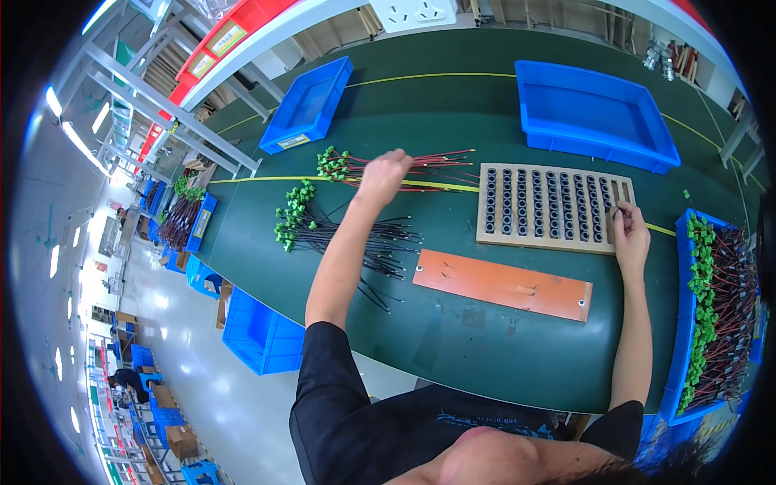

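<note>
My left hand [386, 174] is closed over a bunch of red wires [440, 166] with green connectors [332, 164] at their left ends. Its fingers pinch in among the wires; how many they grip is hidden. Below it, a bundle of black wires [364, 242] with green connectors fans out on the green table. At the right edge of a wooden rack [558, 244], my right hand [632, 234] has its thumb and fingers together on a small dark part, apparently one of the black round caps [550, 205] standing in rows there.
An orange strip board [501, 284] with upright pins lies nearest me. Blue trays stand at the back left [307, 105] and back right [594, 105]. Another blue bin [675, 388] of green-ended wire assemblies [719, 307] is at the right. A metal frame [174, 109] rises at the left.
</note>
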The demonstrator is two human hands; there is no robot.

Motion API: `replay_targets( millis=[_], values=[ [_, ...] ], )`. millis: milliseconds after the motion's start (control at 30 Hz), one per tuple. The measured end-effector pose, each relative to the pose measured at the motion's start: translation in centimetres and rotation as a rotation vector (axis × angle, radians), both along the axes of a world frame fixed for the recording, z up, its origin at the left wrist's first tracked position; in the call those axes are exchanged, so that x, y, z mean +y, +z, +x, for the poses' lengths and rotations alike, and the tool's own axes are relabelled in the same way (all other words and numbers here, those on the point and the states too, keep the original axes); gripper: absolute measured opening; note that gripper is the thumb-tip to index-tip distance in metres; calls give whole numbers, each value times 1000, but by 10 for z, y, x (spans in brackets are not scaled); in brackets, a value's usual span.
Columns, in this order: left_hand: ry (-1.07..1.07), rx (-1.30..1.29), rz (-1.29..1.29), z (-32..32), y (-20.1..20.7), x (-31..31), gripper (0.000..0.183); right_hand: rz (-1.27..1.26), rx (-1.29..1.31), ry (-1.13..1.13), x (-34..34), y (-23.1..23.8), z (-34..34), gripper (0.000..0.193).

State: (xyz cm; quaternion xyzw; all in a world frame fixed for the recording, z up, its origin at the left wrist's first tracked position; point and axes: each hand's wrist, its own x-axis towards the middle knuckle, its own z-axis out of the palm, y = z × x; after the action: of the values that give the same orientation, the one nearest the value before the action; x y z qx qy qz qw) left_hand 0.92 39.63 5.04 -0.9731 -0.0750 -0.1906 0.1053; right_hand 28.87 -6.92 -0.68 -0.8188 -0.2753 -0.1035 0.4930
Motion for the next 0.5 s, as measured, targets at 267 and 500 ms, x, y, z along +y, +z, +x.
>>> replay_targets(
  millis=[267, 500],
  values=[
    [-61, 205, -254, -27, -3, 11, 11, -21, -54, -21, -1, -1, -1, 21],
    [49, 12, -268, -43, 13, 11, 18, -48, -45, -11, -2, 7, -3, 20]
  ],
)
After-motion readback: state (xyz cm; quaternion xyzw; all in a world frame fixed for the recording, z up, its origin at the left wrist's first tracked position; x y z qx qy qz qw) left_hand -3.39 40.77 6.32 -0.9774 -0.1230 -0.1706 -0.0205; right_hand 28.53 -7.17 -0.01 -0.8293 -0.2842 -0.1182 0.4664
